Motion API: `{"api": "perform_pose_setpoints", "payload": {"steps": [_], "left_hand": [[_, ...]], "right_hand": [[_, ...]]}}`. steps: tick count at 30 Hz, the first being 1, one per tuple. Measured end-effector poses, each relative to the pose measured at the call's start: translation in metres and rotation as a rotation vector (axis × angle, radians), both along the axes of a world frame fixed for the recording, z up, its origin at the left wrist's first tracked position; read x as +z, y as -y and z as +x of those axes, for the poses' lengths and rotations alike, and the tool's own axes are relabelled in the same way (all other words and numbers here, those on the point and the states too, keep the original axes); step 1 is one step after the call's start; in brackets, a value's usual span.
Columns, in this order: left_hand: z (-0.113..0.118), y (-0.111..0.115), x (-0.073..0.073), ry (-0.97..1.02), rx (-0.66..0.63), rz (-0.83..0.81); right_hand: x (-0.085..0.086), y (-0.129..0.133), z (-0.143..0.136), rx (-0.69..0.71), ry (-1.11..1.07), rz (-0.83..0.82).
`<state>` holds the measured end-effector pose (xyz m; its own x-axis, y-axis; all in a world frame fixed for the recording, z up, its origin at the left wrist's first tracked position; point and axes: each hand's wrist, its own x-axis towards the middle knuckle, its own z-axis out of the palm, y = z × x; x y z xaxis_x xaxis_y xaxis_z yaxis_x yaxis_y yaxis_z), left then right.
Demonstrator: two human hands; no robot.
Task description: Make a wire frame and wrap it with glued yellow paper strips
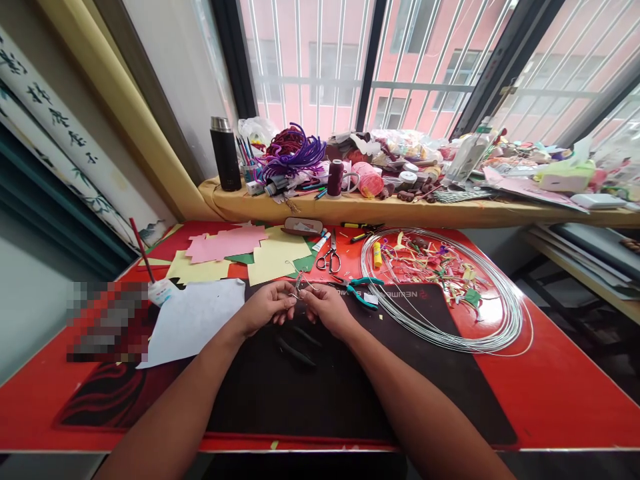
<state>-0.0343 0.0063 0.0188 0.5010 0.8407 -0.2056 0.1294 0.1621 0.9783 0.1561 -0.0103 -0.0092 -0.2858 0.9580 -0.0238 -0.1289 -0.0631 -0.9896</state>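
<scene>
Both hands meet over the upper part of a black mat (350, 393). My left hand (270, 307) pinches the left side of a small bent wire piece (299, 280), whose thin ends stick up above the fingers. My right hand (327, 308) grips the same piece from the right, fingertips nearly touching those of the left. Just below the hands lies a dark-handled tool (296, 351) on the mat. Teal-handled pliers (363, 293) rest to the right of my right hand, a small white scrap on their handle.
A big wire coil (510, 313) surrounds colourful scraps at the right. Scissors (329, 259), a yellow glue stick (377, 255) and coloured paper (280, 253) lie beyond the hands. White paper (195, 320) is at left. A cluttered sill (300, 208) holds a black flask (226, 157).
</scene>
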Motion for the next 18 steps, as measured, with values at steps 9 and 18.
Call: {"api": "perform_pose_setpoints", "payload": {"steps": [9, 18], "left_hand": [[0.002, 0.006, 0.001, 0.0, -0.044, 0.015], [0.005, 0.01, 0.005, -0.118, -0.125, 0.009]], "right_hand": [[0.006, -0.004, 0.012, -0.054, -0.12, -0.025], [0.006, -0.004, 0.014, -0.019, 0.098, 0.122]]}}
